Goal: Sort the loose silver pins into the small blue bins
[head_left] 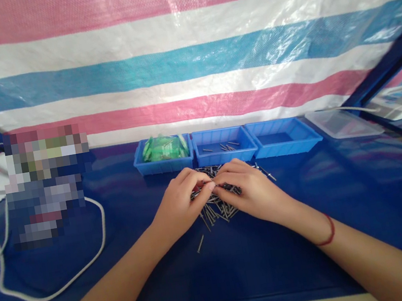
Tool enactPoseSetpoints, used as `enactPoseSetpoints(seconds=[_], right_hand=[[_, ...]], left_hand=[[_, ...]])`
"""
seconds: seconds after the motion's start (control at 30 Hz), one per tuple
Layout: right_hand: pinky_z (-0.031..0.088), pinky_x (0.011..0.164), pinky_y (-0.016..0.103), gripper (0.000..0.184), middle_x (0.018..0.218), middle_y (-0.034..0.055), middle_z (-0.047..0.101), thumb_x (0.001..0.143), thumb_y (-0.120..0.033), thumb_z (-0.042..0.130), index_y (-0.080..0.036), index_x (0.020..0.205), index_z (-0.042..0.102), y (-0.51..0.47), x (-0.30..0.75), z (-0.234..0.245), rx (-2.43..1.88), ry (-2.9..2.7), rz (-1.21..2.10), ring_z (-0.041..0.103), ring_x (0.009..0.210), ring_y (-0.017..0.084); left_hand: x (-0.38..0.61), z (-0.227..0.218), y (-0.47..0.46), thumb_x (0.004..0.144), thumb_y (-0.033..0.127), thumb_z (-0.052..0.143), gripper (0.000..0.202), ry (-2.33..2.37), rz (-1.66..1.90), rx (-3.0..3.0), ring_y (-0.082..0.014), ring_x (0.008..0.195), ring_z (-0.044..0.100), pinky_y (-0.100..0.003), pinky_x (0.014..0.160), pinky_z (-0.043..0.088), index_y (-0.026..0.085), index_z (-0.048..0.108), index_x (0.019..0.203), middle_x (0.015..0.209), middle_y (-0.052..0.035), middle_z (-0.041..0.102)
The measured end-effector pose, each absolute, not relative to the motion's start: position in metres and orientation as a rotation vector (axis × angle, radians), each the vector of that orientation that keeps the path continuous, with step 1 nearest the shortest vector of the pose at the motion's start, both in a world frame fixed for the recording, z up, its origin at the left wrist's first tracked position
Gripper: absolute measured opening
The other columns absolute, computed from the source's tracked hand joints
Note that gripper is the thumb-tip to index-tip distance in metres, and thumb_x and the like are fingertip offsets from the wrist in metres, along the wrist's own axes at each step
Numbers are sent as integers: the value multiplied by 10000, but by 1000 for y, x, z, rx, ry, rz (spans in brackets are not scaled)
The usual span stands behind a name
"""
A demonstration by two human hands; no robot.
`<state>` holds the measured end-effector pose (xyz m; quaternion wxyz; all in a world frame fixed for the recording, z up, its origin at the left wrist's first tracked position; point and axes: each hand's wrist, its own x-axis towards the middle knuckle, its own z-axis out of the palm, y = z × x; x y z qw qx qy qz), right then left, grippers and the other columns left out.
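My left hand (181, 197) and my right hand (251, 188) meet over a heap of thin metal fasteners (211, 213) that look like screws or nails. Both are closed, thumbs and fingers pinched together with the fingertips nearly touching. Whatever small thing lies between the fingertips is too hidden to name. Part of the heap is covered by my fingers. One loose fastener (200, 243) lies nearer to me, and a few stick out beyond my right hand.
Behind the heap stand three blue bins in a row: a left bin (165, 165) with green plastic packets (165, 147), a middle bin (225, 155) with several fasteners, and a right bin (287, 149). A clear lid (346, 122) lies at right. A white cable (102, 218) loops across the left.
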<state>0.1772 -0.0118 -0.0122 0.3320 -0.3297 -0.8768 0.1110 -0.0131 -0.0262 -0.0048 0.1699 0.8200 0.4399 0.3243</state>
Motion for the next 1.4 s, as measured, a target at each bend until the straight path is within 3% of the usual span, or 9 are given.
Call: enactPoseSetpoints(seconds=[0.4, 0.67, 0.93, 1.1, 1.27, 1.4], right_hand=[[449, 729, 339, 110, 828, 49, 684, 892, -216, 569, -181, 843, 661, -13, 176, -8, -850, -2199, 333, 599, 775, 172], [485, 713, 326, 41, 796, 41, 667, 851, -218, 620, -192, 847, 651, -7, 182, -9, -870, -2055, 310, 597, 763, 169], [481, 704, 308, 130, 745, 32, 646, 859, -280, 625, -188, 768, 637, -9, 182, 1, -751, -2101, 389, 594, 732, 154], [464, 689, 306, 135, 765, 34, 658, 865, -294, 612, -191, 783, 643, 18, 194, 0, -923, -1842, 154, 580, 716, 157], [413, 773, 401, 185, 886, 83, 679, 853, -341, 619, -185, 927, 687, 46, 212, -11, -1199, -1880, -294, 571, 873, 253], [393, 749, 361, 158, 896, 73, 667, 880, -291, 570, -188, 905, 688, 20, 198, -7, -975, -2098, -231, 556, 853, 220]], left_hand=[[-14, -1, -29, 927, 243, 483, 129, 1204, 995, 2359, -120, 748, 548, -249, 697, 422, 177, 574, 863, 832, -10, 572], [-17, -3, -25, 948, 264, 448, 139, 1218, 926, 2343, -139, 789, 565, -260, 732, 427, 190, 567, 951, 874, -17, 589], [-17, -7, -22, 961, 245, 417, 173, 1150, 808, 2349, -158, 869, 577, -266, 767, 432, 179, 575, 985, 930, -35, 599], [-22, -4, -20, 945, 257, 452, 301, 1198, 793, 2388, -165, 839, 589, -287, 776, 447, 197, 479, 1239, 936, -33, 612], [-29, 1, -21, 956, 263, 433, 232, 1100, 695, 2470, -166, 894, 600, -287, 828, 444, 199, 577, 1126, 993, -43, 635], [-31, 0, -18, 965, 242, 409, 243, 1110, 758, 2427, -170, 1000, 594, -288, 899, 424, 198, 572, 1140, 1065, -42, 651]])
